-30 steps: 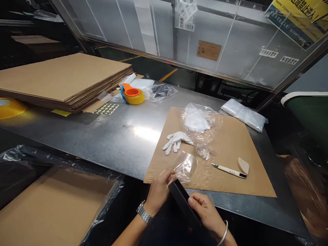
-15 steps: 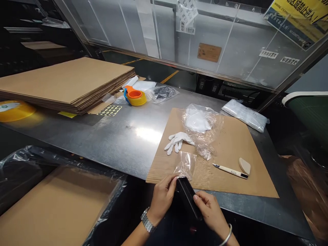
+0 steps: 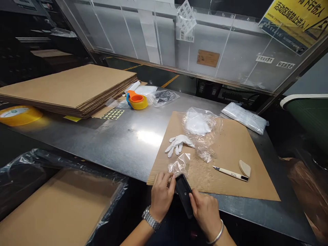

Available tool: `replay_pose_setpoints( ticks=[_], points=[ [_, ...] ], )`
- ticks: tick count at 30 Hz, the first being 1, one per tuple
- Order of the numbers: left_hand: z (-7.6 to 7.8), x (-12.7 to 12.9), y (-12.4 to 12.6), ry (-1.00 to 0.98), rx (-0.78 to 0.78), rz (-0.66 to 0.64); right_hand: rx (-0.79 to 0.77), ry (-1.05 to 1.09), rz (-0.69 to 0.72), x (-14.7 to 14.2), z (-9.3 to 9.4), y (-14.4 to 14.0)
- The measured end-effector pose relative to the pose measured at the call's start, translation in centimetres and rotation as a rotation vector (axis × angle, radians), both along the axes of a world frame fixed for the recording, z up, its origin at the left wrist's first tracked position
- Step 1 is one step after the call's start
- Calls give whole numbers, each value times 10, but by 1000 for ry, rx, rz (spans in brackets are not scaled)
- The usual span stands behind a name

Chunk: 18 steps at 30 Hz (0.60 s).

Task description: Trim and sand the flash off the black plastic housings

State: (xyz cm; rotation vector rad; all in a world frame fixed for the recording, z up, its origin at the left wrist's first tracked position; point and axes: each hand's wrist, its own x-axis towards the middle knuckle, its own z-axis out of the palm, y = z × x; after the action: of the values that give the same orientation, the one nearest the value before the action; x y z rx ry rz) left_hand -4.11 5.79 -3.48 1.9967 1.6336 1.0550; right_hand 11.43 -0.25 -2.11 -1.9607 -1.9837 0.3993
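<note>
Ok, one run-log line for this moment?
left hand: pinching clear bag | right hand: holding black case | place: cardboard sheet edge

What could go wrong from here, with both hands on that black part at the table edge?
The black part is held by the left hand and right hand past the table edge, so a slip might drop it to the floor. The small clear bag looks crumpled, so its mouth may be hard to open. The knife lies uncovered on the cardboard near the right hand; a careless reach could catch its tip.
</note>
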Motion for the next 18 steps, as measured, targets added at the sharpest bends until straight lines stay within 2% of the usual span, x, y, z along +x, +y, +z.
replay_pose_setpoints(
  ticks=[7,12,18],
  points=[
    [0,-1,-3,32,125,-221,67,-213,202,6,2,12],
    [-2,-8,-4,34,171,-337,14,-201,191,11,11,32],
    [-2,-19,-1,-19,172,-191,-56,-100,151,1,10,49]
  ],
)
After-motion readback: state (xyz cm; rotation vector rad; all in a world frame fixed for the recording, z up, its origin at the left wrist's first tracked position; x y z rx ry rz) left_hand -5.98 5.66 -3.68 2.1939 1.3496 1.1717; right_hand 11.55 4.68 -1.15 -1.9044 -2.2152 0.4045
